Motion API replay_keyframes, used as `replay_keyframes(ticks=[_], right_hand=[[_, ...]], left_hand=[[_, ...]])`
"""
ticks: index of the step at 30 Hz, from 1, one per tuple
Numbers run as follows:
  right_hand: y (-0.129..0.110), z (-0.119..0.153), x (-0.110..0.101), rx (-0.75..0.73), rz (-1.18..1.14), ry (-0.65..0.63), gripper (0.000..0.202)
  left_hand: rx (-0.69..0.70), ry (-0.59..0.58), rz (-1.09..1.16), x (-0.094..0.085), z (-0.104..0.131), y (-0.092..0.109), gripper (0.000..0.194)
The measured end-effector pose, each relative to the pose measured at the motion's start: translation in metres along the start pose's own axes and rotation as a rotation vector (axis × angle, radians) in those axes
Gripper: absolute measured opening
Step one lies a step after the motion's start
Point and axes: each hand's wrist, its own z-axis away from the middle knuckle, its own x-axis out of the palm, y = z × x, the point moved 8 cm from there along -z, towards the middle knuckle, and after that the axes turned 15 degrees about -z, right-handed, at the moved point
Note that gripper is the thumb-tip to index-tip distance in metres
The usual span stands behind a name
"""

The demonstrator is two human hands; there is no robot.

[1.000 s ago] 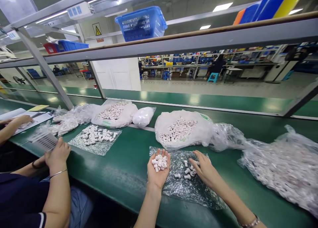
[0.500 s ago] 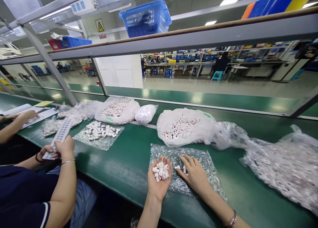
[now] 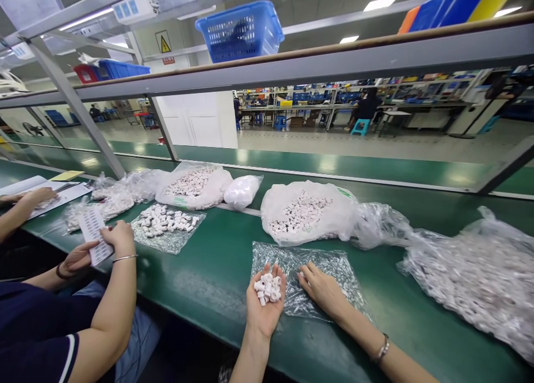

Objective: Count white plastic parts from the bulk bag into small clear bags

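Left hand [image 3: 263, 312]: palm up, cupped around a heap of small white pieces [image 3: 267, 289], fingers partly curled, top of the heap uncovered. It sits over the near left part of a crinkled clear plastic film [image 3: 283, 254] on the green bench [image 3: 200, 296].

Right hand [image 3: 323, 288]: palm down over the film, right of the left hand, fingers bent narrow. A bit of white shows at the fingertips; cannot tell whether more is enclosed under the palm.

Far side: a filled bag [image 3: 300, 213]. Right: a larger bag [image 3: 475, 285], apart from the film.

Risks (judged): the heap looks nearly level with the finger edge, so a tilt or one more piece on top could send some rolling off. Wrinkles could hide a piece or drag under the right fingers. White on glossy film may cause miscounting.
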Motion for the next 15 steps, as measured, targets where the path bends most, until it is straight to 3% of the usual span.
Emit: replay_keyframes(ticks=[6, 8, 11, 15], right_hand=[[0.042, -0.005, -0.030, 0.351, -0.606, 0.207, 0.031], [0.058, -0.005, -0.042, 0.446, -0.708, 0.267, 0.035], [0.074, 0.003, -0.063, 0.492, -0.709, 0.304, 0.037], [0.070, 0.027, -0.083, 0.365, -0.483, 0.194, 0.025]], left_hand=[[0.003, 0.013, -0.015, 0.002, -0.002, 0.000, 0.022], [-0.005, 0.020, -0.017, -0.001, -0.002, -0.001, 0.022], [-0.005, 0.031, -0.023, -0.004, -0.002, -0.001, 0.022], [-0.003, 0.051, -0.039, -0.008, -0.001, 0.000, 0.023]])
